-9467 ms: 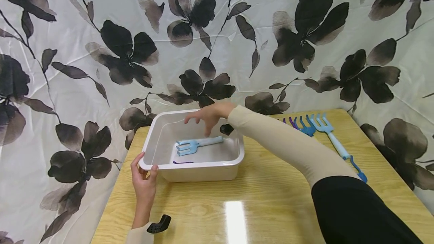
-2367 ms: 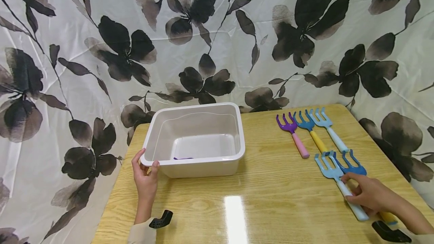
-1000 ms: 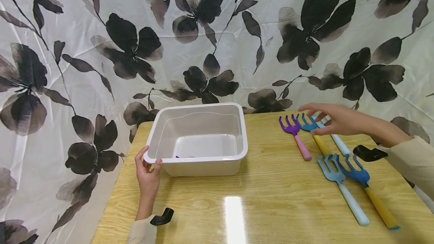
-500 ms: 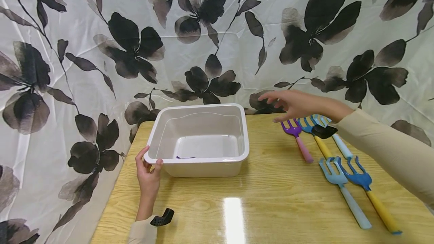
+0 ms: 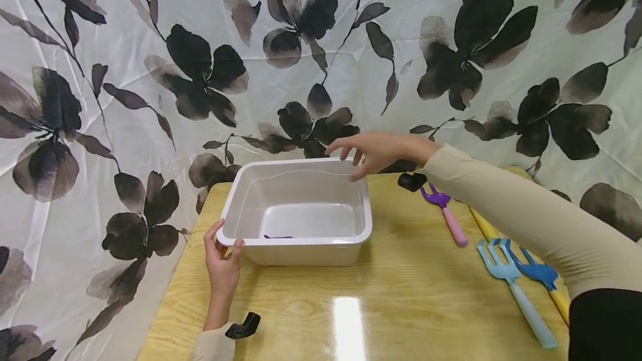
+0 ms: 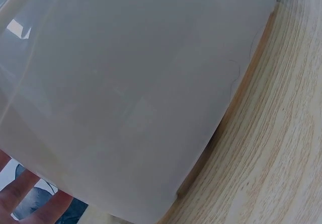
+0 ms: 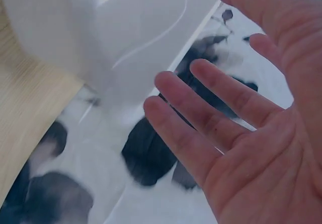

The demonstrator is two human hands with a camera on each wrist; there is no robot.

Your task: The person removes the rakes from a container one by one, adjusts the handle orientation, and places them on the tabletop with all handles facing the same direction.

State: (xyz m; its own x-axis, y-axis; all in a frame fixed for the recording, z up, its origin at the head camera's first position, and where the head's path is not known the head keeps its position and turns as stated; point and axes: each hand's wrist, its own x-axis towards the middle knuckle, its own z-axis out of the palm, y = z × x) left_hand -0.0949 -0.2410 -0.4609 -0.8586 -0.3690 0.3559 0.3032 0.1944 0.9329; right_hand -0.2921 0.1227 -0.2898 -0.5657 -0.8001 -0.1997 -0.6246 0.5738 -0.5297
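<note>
My left hand (image 5: 222, 272) holds the front left corner of a white plastic tub (image 5: 296, 242), thumb at the front rim. In the left wrist view, fingers (image 6: 22, 191) show past the edge of the tub's wall. Over the tub's back right corner hovers my right hand (image 5: 383, 151), fingers spread and holding nothing. The right wrist view shows its palm (image 7: 261, 168) facing the tub's side (image 7: 136, 27). A sliver of something purple (image 5: 278, 237) peeks above the tub's front rim inside; most of it is hidden.
On the table's right lie a purple hand fork with a pink handle (image 5: 455, 228), a light blue hand fork (image 5: 524, 301) and a blue one (image 5: 539, 272) with a yellow handle. Another yellow handle (image 5: 482, 223) shows beneath my right sleeve (image 5: 521, 205). Floral cloth (image 5: 381, 82) hangs behind.
The light blue hand fork went from inside the tub to the table's right, where my right hand let it go. That hand then swept left to the tub. My left hand stayed at the corner.
</note>
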